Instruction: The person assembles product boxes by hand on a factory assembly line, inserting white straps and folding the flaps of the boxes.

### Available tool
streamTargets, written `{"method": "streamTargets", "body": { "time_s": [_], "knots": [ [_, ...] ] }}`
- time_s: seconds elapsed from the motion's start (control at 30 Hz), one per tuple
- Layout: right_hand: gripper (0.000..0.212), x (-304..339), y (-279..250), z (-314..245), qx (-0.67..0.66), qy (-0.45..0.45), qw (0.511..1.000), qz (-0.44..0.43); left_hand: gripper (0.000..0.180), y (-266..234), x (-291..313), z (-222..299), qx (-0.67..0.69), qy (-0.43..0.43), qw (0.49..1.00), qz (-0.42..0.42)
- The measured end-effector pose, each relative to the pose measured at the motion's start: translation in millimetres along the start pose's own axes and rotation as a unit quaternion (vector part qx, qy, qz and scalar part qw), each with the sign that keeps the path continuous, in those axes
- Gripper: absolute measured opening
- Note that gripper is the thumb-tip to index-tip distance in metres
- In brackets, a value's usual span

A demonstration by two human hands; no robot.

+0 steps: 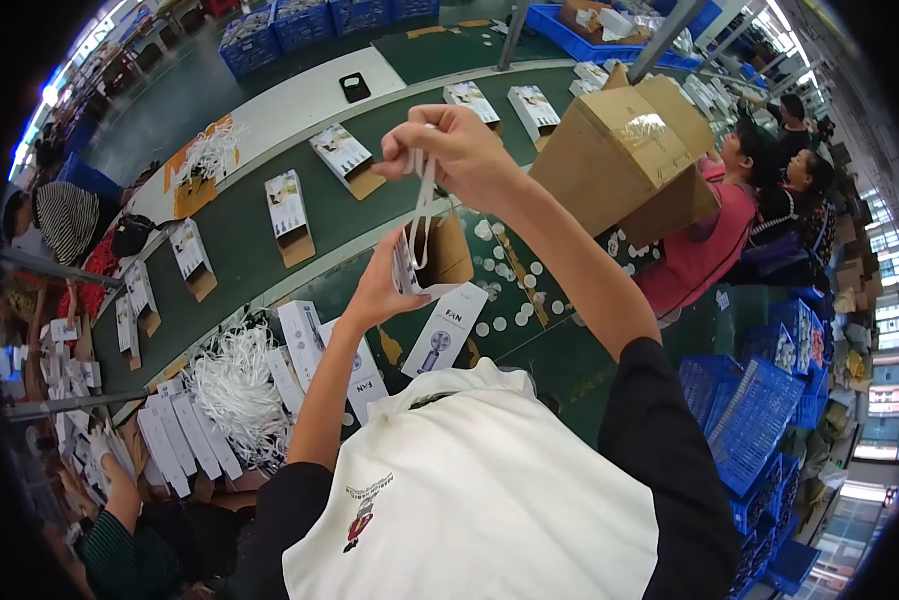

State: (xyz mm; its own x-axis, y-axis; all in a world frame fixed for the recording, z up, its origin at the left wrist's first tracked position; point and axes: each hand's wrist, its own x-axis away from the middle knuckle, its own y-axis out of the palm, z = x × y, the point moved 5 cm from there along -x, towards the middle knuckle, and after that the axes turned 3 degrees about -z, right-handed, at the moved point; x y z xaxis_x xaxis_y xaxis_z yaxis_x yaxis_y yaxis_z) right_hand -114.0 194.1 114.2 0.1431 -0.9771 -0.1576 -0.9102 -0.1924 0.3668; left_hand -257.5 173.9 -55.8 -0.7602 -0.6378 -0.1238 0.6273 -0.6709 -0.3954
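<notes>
My left hand (374, 290) is wrapped round a small carton (451, 250), white outside and brown inside, with its top open towards me. Above it, my right hand (459, 150) pinches a looped white cord (425, 195). The cord's lower end hangs down into the carton's mouth; what else lies inside is hidden. Just below my hands, a white box with a picture of a handheld fan (439, 335) lies on the bench. To the left of my left forearm is a large heap of white cords (239, 390), beside more white boxes (181, 435).
Open cartons (287, 205) stand spaced along a green conveyor (239, 250) beyond my hands. A large cardboard box (609, 150) blocks the right side, near a person in pink (694, 240). Round white pieces (509, 290) are scattered on the bench. Blue crates (759, 410) are stacked at right.
</notes>
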Motion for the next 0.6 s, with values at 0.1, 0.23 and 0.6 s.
{"method": "streamTargets", "body": {
  "time_s": [0.1,0.23,0.6],
  "knots": [
    [0.025,-5,12,-5,-0.063,0.071,0.995,-0.003,0.107,-4,-3,6,0.019,0.011,1.0,0.019],
    [0.031,-8,15,8,0.15,-0.001,0.989,-0.002,0.109,-6,-9,10,0.012,-0.005,0.999,0.04],
    [0.048,49,-13,46,0.74,-0.125,0.644,-0.149,0.107,-14,-47,19,-0.093,0.059,0.978,0.18]
  ]
}}
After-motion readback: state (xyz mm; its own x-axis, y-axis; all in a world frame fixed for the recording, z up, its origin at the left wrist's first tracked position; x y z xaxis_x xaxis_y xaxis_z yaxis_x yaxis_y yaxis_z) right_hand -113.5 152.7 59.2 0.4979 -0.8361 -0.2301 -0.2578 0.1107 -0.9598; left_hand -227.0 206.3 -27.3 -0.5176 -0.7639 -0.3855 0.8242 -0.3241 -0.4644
